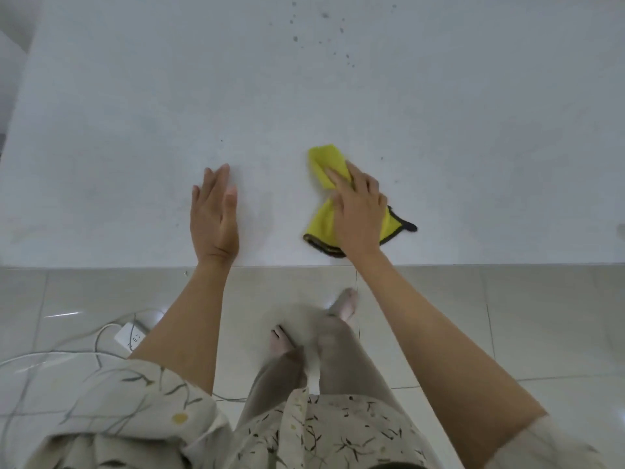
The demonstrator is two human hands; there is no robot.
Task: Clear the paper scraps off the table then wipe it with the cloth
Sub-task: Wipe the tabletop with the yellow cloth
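— Where is the cloth, and who has it?

— A yellow cloth (pixel 324 167) with a dark trim lies bunched on the white bench (pixel 135 113), close to its near edge. The right hand (pixel 358 214) lies on top of it, fingers spread forward and lightly bent over the fabric; whether that grip presses or gathers the cloth cannot be told.

— And the other hand?

— The left hand (pixel 213 214) rests flat on the bench, fingers straight and together, holding nothing, its wrist right at the near edge and well apart from the cloth.

— How much room is there?

— Broad bare surface runs away from both hands to the far side and to the left edge. Small dark specks (pixel 324 32) lie scattered far up the bench, right of centre, well apart from the cloth.

— Below the edge?

— Pale floor tiles (pixel 507 316), the person's bare feet (pixel 346 302), and a white power strip (pixel 130 336) with looping cable at the left.
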